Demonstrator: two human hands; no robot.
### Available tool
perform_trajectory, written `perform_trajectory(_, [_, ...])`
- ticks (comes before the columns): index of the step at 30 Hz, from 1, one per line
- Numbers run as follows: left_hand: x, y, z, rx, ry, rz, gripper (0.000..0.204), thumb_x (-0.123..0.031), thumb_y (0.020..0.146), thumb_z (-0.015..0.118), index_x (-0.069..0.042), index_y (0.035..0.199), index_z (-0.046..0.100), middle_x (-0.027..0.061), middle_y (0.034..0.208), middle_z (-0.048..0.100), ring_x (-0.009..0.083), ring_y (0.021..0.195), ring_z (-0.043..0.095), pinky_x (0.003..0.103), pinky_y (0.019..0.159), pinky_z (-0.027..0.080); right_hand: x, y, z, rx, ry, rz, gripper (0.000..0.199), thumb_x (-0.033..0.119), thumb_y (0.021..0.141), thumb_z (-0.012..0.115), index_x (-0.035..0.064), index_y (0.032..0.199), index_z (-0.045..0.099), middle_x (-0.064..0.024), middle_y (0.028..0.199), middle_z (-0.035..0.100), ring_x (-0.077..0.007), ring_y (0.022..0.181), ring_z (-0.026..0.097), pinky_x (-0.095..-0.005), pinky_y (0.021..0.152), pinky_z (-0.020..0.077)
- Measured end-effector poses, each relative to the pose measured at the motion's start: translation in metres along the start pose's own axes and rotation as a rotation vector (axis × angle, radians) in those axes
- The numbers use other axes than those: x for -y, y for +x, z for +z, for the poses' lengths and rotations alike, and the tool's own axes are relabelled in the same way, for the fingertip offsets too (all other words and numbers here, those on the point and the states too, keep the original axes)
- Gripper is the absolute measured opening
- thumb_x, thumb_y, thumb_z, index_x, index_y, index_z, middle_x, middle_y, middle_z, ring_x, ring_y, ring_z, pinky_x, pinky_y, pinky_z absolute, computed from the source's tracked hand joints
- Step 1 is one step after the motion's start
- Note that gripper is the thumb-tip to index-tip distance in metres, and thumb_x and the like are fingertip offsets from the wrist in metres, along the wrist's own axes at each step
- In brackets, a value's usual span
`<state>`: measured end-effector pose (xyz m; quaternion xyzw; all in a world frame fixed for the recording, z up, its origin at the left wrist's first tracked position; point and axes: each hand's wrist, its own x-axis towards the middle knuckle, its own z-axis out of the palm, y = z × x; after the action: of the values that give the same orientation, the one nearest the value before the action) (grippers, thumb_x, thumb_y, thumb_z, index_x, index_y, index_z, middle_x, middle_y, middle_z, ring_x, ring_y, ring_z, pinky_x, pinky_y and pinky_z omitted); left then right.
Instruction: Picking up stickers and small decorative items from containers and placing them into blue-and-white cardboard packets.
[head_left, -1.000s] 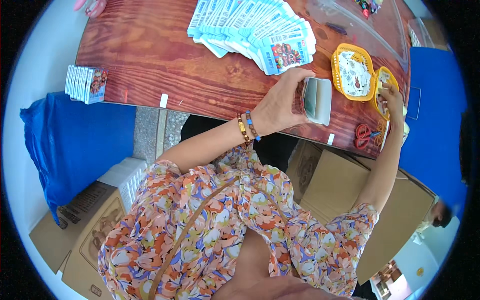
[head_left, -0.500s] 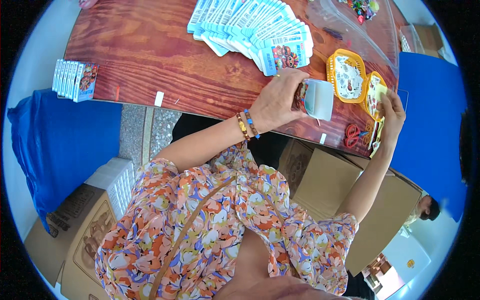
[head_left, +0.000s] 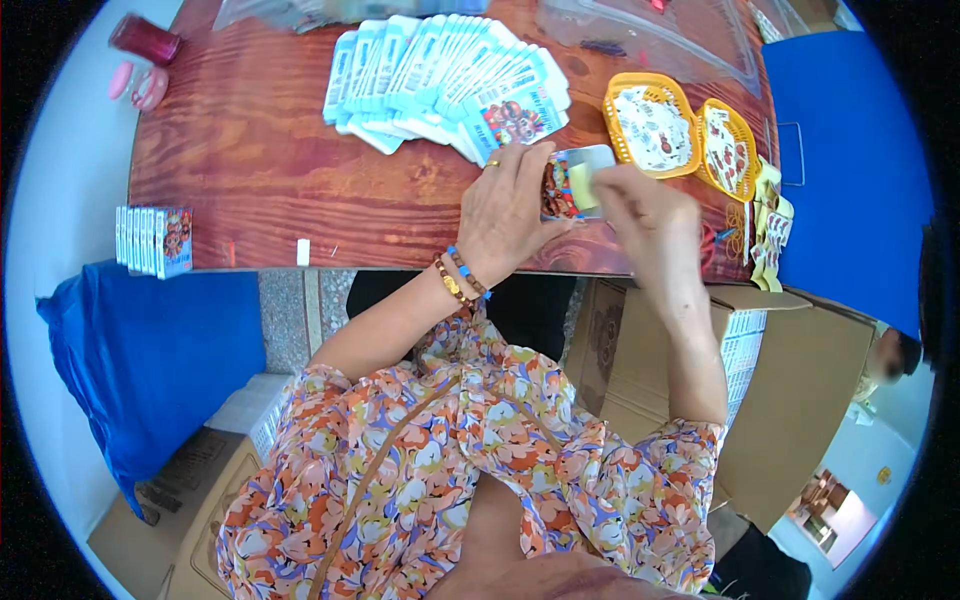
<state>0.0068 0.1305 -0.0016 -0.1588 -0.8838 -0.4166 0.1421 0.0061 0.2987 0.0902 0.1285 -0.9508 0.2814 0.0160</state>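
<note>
— What do you have under the hands?

— I see the left hand (head_left: 510, 205) with its fingers (head_left: 528, 165) wrapped round a small glossy cardboard box with a cartoon print (head_left: 572, 183), held just above the reddish, grainy wooden bench (head_left: 270, 150). The right hand (head_left: 645, 205) has its fingers pinched together on a pale yellow, flat soft-looking piece (head_left: 583, 186) at the box's open end.

— Anything changed since a moment ago?

— Yes. The right hand was out by the two yellow oval plastic trays with printed cards inside (head_left: 685, 130); now it has come in to meet the box, and the left hand has drawn nearer the bench edge.

— What can't you make out?

— The right hand is blurred, so I can't tell how far the yellow piece sits inside. Beyond the fingertips lies a fan of flat light-blue printed cards (head_left: 440, 70).
</note>
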Motion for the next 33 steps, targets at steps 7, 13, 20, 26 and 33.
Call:
perform_trajectory(7, [0.007, -0.002, -0.006, 0.055, 0.051, -0.009, 0.084, -0.035, 0.063, 0.09, -0.006, 0.13, 0.048, 0.0133, 0.113, 0.057, 0.0335, 0.104, 0.059, 0.044, 0.079, 0.054, -0.044, 0.043, -0.035, -0.112, 0.142, 0.187, 0.018, 0.011, 0.094, 0.064, -0.0012, 0.105, 0.071, -0.0075, 0.085, 0.073, -0.013, 0.063, 0.065, -0.0277, 0.06, 0.0505])
perform_trajectory(13, [0.007, -0.006, -0.004, 0.116, -0.002, -0.046, 0.081, -0.04, 0.065, 0.088, -0.006, 0.128, 0.049, 0.0123, 0.11, 0.057, 0.032, 0.105, 0.059, 0.044, 0.08, 0.054, -0.136, 0.103, -0.014, 0.083, -0.183, 0.297, 0.023, 0.017, 0.091, 0.064, -0.0016, 0.104, 0.068, -0.0145, 0.086, 0.072, -0.0204, 0.064, 0.07, -0.0331, 0.064, 0.0526])
perform_trajectory(20, [0.013, -0.009, -0.006, 0.112, 0.0, -0.041, 0.085, -0.043, 0.067, 0.087, -0.006, 0.131, 0.048, 0.0136, 0.116, 0.056, 0.0325, 0.108, 0.059, 0.044, 0.082, 0.054, -0.158, 0.108, 0.006, 0.086, -0.382, 0.261, 0.019, 0.014, 0.087, 0.065, -0.0006, 0.098, 0.07, -0.017, 0.073, 0.07, -0.0238, 0.059, 0.069, -0.036, 0.064, 0.0537])
perform_trajectory(26, [0.015, -0.007, -0.003, 0.123, -0.016, -0.035, 0.087, -0.043, 0.067, 0.087, -0.006, 0.135, 0.046, 0.0151, 0.12, 0.056, 0.0335, 0.11, 0.058, 0.044, 0.084, 0.054, -0.147, 0.093, -0.023, 0.125, 0.076, 0.398, 0.023, 0.013, 0.093, 0.06, -0.0001, 0.107, 0.071, -0.0054, 0.065, 0.067, -0.0096, 0.057, 0.063, -0.0279, 0.055, 0.0481])
perform_trajectory(33, [0.011, -0.009, -0.001, 0.151, -0.037, -0.029, 0.086, -0.042, 0.067, 0.088, -0.006, 0.134, 0.047, 0.016, 0.122, 0.056, 0.0341, 0.112, 0.058, 0.044, 0.087, 0.054, -0.164, 0.087, -0.022, 0.053, 0.316, 0.387, 0.017, 0.013, 0.095, 0.06, 0.0012, 0.104, 0.07, 0.0021, 0.073, 0.066, -0.004, 0.055, 0.056, -0.0192, 0.049, 0.0384])
